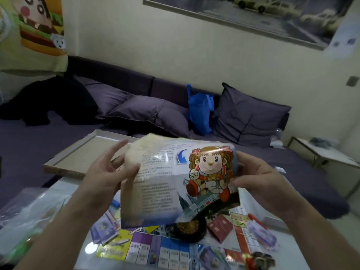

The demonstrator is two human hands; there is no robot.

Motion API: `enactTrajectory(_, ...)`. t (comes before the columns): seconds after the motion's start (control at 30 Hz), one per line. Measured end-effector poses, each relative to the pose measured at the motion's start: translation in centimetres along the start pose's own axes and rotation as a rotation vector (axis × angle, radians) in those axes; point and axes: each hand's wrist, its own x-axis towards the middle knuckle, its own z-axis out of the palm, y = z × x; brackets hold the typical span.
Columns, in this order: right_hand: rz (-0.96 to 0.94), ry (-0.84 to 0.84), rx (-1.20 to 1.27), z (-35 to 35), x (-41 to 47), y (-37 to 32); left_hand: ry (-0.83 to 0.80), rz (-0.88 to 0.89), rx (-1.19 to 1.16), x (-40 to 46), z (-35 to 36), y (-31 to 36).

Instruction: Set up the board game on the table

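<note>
Board (175, 252): lies flat along the near edge of the tabletop (68, 193), already unfolded; its squares face up.
Loose pieces: purple cards (105, 228) lie on the board's left side, a red card (220, 225) and more purple notes (263, 234) toward its right edge, all scattered rather than stacked.
Dark bowl (190, 229): sits on the board just under the sheet's lower edge; what it holds is too blurred to tell.
Plastic bag (25, 213): crumpled at the near left corner of the tabletop.
Sheet (175, 184): a glossy printed leaf with a cartoon figure, held in the air above the board, bowed and half unfolded.
Left hand (109, 172): grip is loose, thumb against the sheet's left edge, fingers spread and straight.
Right hand (259, 176): grip is clamped on the sheet's right edge, thumb in front, fingers behind.
Box tray (81, 154): rests at the far left edge, partly over the sofa (29, 141).
Risk, sheet: with only one firm hold it could likely slip or tear along a fold.
Risk, pieces: its drooping lower edge could sweep the bowl or cards off place.
Risk, tray: overhanging, a nudge may tip it off.
</note>
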Motion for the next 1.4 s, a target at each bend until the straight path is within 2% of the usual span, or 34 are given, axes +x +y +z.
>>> enactTrajectory(0.1, 0.032, 0.050, 0.096, 0.0, -1.0, -0.1, 0.003, 0.114, 0.029, -0.5, 1.5, 0.6)
enactTrajectory(0.27, 0.121, 0.474, 0.019, 1.0, -0.2, 0.7, -0.065, 0.181, 0.090, -1.6, 3.1, 1.6)
enactTrajectory(0.33, 0.124, 0.539, 0.059, 1.4, -0.1, 0.8, -0.074, 0.166, 0.117, -1.9, 3.6, 1.8)
enactTrajectory(0.67, 0.000, 0.598, 0.010, 2.5, -1.2, 1.4, 0.144, 0.102, 0.159, -1.9, 4.8, 1.7)
enactTrajectory(0.77, -0.020, 0.581, -0.051, 2.3, -1.4, 1.3, 0.143, 0.110, 0.217, -2.0, 5.1, 1.8)
enactTrajectory(0.9, -0.017, 0.641, -0.158, 1.8, -1.9, 1.3, 0.129, 0.168, 0.351, -2.5, 5.3, 2.2)
enactTrajectory(1.1, -0.058, 0.687, -0.207, 1.5, -2.4, 1.3, 0.144, 0.159, 0.346, -2.9, 5.5, 2.6)
enactTrajectory(1.2, -0.126, 0.707, -0.325, 1.2, -2.7, 1.1, 0.164, 0.255, 0.519, -3.3, 5.8, 3.1)
enactTrajectory(1.3, -0.186, 0.773, -0.457, 0.6, -2.7, 0.7, 0.232, 0.442, 0.858, -3.5, 5.6, 3.5)
enactTrajectory(1.4, -0.239, 0.787, -0.499, 0.5, -2.7, -0.2, 0.132, 0.545, 1.056, -4.1, 5.9, 4.4)
